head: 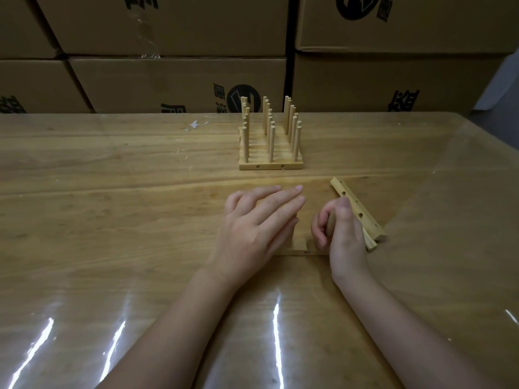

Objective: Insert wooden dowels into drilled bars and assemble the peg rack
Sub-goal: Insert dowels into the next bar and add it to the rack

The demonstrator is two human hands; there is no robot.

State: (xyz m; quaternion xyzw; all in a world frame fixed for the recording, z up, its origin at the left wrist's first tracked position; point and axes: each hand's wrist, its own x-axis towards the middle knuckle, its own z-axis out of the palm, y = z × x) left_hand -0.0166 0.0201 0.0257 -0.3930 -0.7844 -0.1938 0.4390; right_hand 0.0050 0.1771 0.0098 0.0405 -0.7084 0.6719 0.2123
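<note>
Head view, right grip: fingers curled round what looks like a dowel, mostly hidden.
Left grip: fingers straight, pressed flat on the laid bars, centre of frame.
Loose drilled bar: just right of the right grip, angled.
Finished peg rack: upper centre of the bench, well apart.
Risk: a tilted dowel may jam or split its hole, and the bars may slide on the glossy bench.
Cardboard boxes: stacked across the top, closed, contents unseen.
</note>
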